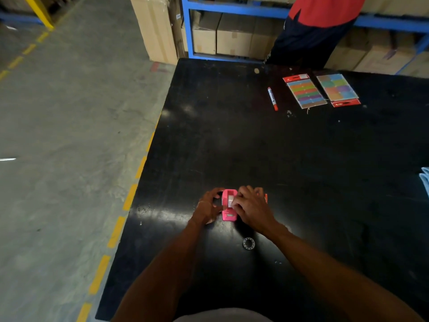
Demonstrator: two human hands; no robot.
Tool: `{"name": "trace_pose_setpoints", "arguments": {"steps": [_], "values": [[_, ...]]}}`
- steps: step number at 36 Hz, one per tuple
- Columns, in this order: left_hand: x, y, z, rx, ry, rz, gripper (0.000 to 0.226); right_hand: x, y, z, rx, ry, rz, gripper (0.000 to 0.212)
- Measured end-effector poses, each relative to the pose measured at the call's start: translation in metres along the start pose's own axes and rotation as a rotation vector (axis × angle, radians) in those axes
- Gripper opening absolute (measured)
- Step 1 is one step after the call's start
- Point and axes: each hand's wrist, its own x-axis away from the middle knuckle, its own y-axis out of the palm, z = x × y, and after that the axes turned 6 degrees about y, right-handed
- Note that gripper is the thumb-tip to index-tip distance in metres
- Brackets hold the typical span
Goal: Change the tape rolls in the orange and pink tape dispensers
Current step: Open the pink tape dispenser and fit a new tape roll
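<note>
A pink tape dispenser [228,206] stands on the black table [290,159], near its front left part. My left hand [207,208] grips the dispenser's left side. My right hand [251,206] covers its right side, fingertips on the pale tape at its top. A sliver of the orange tape dispenser [266,198] shows just behind my right hand, mostly hidden. A small clear tape roll [248,243] lies flat on the table, a little in front of the dispenser.
An orange and white marker [272,98] and two packs of coloured sticky labels [304,91] [339,89] lie at the far right. A person in red and dark clothes [318,26] stands behind the table by blue shelving with cartons. The table's left edge drops to the floor.
</note>
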Motion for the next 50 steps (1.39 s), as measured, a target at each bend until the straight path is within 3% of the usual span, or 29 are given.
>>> {"name": "trace_pose_setpoints", "arguments": {"steps": [6, 17, 23, 32, 38, 50], "values": [[0.0, 0.003, 0.003, 0.094, -0.054, 0.005, 0.044, 0.024, 0.013, -0.008, -0.029, 0.01, 0.036, 0.012], [0.003, 0.003, 0.008, 0.081, -0.074, -0.032, 0.046, 0.047, 0.032, -0.02, 0.023, 0.046, -0.077, 0.02], [0.006, 0.004, 0.01, 0.108, -0.078, -0.014, 0.047, 0.044, 0.045, -0.025, 0.081, 0.108, -0.041, 0.007], [0.009, 0.003, 0.015, 0.13, -0.098, -0.009, 0.049, 0.036, 0.054, -0.028, 0.177, 0.158, -0.078, 0.015], [0.01, 0.005, 0.017, 0.181, -0.135, 0.031, 0.052, 0.041, 0.055, -0.032, 0.17, 0.157, -0.012, 0.013], [0.011, 0.004, 0.017, 0.153, -0.112, 0.011, 0.051, 0.043, 0.051, -0.037, 0.185, 0.167, -0.091, 0.026]]}}
